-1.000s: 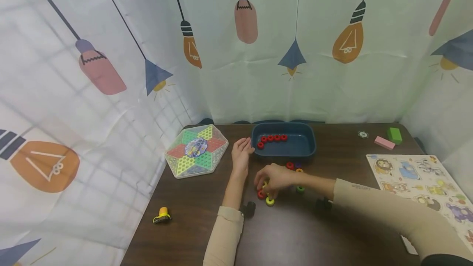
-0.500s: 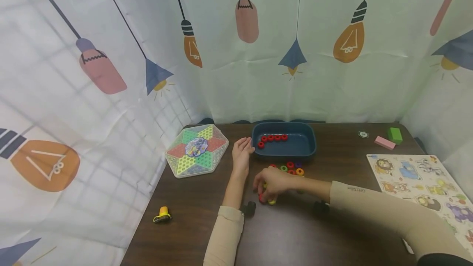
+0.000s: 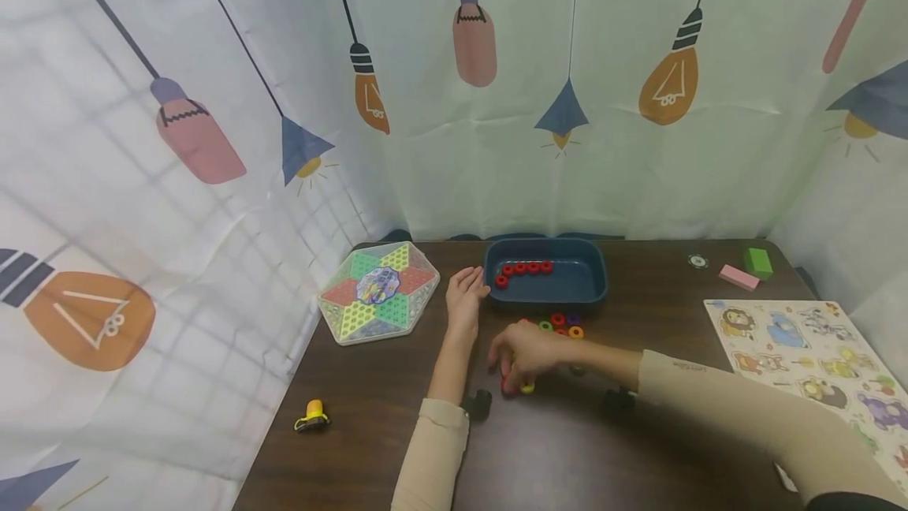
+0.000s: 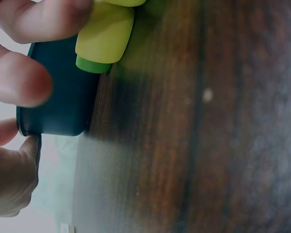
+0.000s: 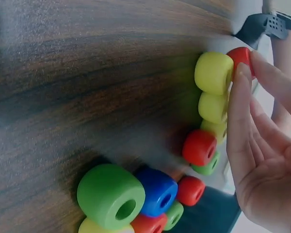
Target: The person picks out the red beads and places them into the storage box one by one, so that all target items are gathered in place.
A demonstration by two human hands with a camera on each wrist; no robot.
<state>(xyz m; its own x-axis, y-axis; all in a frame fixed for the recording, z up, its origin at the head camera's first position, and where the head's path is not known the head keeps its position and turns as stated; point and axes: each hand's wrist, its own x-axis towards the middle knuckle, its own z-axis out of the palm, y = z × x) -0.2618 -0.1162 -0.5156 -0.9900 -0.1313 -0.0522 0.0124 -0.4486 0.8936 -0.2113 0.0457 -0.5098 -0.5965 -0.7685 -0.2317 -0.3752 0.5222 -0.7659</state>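
Observation:
My right hand (image 3: 530,349) pinches a red bead (image 5: 240,57) between thumb and forefinger, low over the table. Right beside it stands a yellow bead (image 5: 213,73), first in a line of yellow, red and green beads. A green bead (image 5: 109,196) and a blue bead (image 5: 158,190) sit closer to the right wrist camera. With fingers nearly straight, my left hand (image 3: 464,302) rests at the left wall of a dark blue tray (image 3: 567,290), fingertips right at its rim. Inside the tray, several red beads (image 3: 521,266) form a bent row along the left and back.
A hexagonal star game board (image 3: 379,290) lies back left, and a yellow-and-black toy (image 3: 311,415) front left. On the right are an animal puzzle board (image 3: 794,353), a pink block (image 3: 738,276), a green block (image 3: 757,262) and a round chip (image 3: 698,260). A patterned curtain (image 3: 496,164) encloses the table.
My right hand has closed its fingertips on the red bead and drawn it slightly nearer and to the right. The left hand has stayed at the tray.

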